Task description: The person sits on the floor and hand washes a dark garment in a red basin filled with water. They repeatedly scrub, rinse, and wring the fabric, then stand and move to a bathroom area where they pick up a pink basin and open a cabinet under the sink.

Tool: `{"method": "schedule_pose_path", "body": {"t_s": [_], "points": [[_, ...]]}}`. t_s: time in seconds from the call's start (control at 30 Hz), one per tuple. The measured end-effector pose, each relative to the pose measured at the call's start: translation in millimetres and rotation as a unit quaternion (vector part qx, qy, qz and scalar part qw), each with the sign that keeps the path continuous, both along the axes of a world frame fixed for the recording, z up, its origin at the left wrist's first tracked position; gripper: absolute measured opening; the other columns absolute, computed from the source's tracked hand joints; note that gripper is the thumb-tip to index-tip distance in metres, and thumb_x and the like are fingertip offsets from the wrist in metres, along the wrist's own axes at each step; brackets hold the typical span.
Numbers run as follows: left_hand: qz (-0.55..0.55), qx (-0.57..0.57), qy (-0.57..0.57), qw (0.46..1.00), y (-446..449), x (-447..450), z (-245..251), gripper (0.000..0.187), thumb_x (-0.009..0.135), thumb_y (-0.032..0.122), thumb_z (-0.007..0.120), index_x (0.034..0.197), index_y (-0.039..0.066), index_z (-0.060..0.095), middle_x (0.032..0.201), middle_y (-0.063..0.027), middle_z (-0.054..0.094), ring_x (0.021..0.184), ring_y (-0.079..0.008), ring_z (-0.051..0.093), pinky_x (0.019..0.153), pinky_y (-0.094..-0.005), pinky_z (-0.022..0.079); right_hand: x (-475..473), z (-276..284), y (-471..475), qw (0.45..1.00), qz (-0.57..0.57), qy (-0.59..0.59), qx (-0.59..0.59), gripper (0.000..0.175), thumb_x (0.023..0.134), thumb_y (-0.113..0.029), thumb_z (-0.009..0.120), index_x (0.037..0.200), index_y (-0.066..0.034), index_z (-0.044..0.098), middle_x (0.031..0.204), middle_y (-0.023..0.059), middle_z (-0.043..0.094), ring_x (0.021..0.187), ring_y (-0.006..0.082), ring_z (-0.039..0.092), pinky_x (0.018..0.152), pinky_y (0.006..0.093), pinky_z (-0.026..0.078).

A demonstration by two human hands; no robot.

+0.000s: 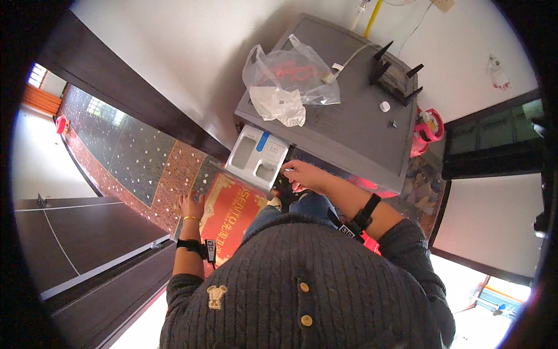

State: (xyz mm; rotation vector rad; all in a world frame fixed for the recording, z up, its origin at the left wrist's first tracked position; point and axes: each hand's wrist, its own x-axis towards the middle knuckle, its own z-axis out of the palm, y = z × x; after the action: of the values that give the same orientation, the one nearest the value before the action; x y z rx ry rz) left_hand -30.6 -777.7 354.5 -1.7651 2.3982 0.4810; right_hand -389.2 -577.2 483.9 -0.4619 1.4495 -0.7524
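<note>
The detergent drawer (256, 158) of a grey front-loading washing machine (344, 131) is pulled out at the machine's left front; its white tray has a blue part and recessed compartments. My right hand (300, 174) is just right of the drawer, thumb and fingers curled close together; whether something small is between them cannot be told. My left hand (191, 206) hangs over the floor to the left, fingers apart and holding nothing, with a yellow bracelet at the wrist. A clear plastic bag (292, 72) with red print and a whitish crumpled packet (279, 106) lie on the machine's top.
A black router (396, 80) with antennas, a white cap (384, 106) and a cable plug lie on the machine's top. A red printed mat (233, 209) covers floor near my feet. Pink containers (426, 133) stand right of the machine. A dark door (96, 244) is at left.
</note>
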Motion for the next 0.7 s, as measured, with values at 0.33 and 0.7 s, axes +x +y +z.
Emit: {"method": "schedule_pose_path", "body": {"t_s": [0.33,0.7], "points": [[0.044,0.119,-0.084,0.988,26.8,20.0,-18.3,0.049,0.083,0.051,0.057,0.121,0.02,0.059,0.13,-0.0105,0.054,0.133,-0.0306,0.033,0.107,-0.0499,0.022,-6.1,-8.6,-9.6,0.976,-0.137,-0.161,0.042,0.069,0.086,-0.008,0.058,0.145,-0.012,0.022,0.099,0.0117,0.052,0.061,0.0142,0.054,0.072,0.0389,0.053],[0.05,0.093,-0.047,0.993,28.2,39.8,-26.0,0.048,0.083,0.051,0.059,0.12,0.021,0.06,0.124,-0.0053,0.059,0.133,-0.0295,0.034,0.108,-0.0496,0.021,5.5,-36.4,-16.5,0.854,-0.384,-0.351,-0.023,0.035,0.084,-0.003,0.054,0.119,-0.0025,0.05,0.081,0.0035,0.053,0.064,0.0138,0.051,0.073,0.0393,0.048]]}}
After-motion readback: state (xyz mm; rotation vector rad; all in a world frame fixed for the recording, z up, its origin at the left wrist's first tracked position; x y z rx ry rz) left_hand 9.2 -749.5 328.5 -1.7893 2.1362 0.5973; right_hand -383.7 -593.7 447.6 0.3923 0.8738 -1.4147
